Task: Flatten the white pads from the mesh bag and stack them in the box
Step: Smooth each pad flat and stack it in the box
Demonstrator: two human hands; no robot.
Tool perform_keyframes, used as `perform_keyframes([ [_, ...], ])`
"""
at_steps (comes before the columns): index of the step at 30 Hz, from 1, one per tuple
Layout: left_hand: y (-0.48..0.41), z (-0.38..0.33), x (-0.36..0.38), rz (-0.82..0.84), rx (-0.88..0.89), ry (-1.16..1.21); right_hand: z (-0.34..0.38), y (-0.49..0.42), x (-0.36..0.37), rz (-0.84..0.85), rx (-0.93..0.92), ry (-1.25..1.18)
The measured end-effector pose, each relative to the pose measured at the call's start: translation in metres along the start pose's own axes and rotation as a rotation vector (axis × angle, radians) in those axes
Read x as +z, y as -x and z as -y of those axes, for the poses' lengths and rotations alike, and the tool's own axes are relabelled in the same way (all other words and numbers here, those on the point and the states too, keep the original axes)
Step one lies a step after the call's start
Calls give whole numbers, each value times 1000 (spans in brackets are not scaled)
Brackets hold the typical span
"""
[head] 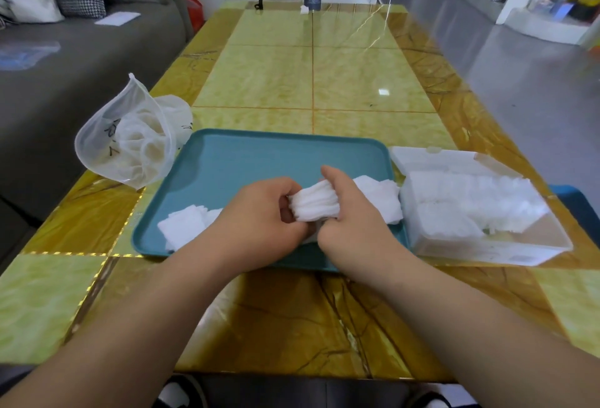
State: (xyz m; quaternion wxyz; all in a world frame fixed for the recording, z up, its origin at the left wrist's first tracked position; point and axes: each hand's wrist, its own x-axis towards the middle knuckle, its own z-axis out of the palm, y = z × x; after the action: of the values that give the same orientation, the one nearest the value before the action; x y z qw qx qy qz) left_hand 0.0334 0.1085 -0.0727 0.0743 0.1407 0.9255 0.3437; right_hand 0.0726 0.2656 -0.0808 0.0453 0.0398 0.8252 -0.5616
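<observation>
Head view: teal tray (259,160) centre, clear box (470,250) at its 3 o'clock, mesh bag (130,144) at 10 o'clock. Over it, left hand (259,222) and right hand (354,222) curl fingers round a wad of white pads (315,204), partly hiding loose pads (183,225).

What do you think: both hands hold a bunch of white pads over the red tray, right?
Not red: the head view shows the tray is teal. The left hand and right hand do hold the bunch of white pads over it.
</observation>
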Motion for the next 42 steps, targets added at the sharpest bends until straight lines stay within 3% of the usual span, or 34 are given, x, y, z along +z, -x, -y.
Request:
perform_keyframes([
  [5, 9, -13, -3, -105, 71, 162, 18, 16, -24, -64, -50, 40],
  [11, 26, -43, 15, 87, 63, 638, 18, 42, -81, -76, -37, 51],
  [15, 25, -72, 41, 144, 69, 773, 4, 60, -109, -109, -20, -93],
  [19, 15, -114, 59, 171, 75, 829, -6, 70, -138, -246, -10, -155],
  [21, 9, -135, 67, 120, 53, 809, -9, 74, -154, -350, -10, -184],
  [23, 1, -145, 73, -9, 65, 642, -11, 76, -170, -447, 34, -135],
  [26, -8, -140, 85, -96, 137, 179, -22, 79, -191, -449, 94, 167],
  [28, -10, -132, 94, -85, 183, 59, -27, 80, -195, -423, 138, 317],
  [42, -5, -116, 108, -19, 172, 109, -18, 50, -184, -354, 390, 892],
])
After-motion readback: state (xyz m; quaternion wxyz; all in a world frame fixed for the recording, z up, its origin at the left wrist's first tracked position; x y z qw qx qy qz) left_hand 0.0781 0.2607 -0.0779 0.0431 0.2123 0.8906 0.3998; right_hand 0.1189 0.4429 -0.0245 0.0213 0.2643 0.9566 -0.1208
